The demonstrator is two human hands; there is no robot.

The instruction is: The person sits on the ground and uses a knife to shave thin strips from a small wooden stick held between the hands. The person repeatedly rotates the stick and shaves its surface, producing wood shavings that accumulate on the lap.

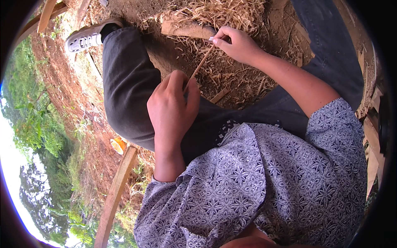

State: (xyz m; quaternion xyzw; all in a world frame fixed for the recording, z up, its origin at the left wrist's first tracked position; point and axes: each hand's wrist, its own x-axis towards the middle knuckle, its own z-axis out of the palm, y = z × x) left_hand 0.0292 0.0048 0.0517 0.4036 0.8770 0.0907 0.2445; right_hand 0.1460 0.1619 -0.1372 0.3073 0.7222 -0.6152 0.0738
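A thin wooden stick (202,63) slants between my two hands. My left hand (171,103) is closed around its near end, with thumb and forefinger pressed against it. At its far end, my right hand (237,46) pinches with thumb and fingertips. A small whitish bit (211,39) shows at the right fingertips; whether it is a nail or a separate piece I cannot tell. Just beyond the right hand lies a chunky piece of wood (182,29) with a dark end, on the ground among shavings.
Curly wood shavings (231,14) are heaped beyond my hands and scattered between my legs. My legs in dark trousers (128,91) are spread to both sides. A curved wooden beam (113,198) and an orange object (118,145) are at left. Wooden slats (372,144) lie at far right.
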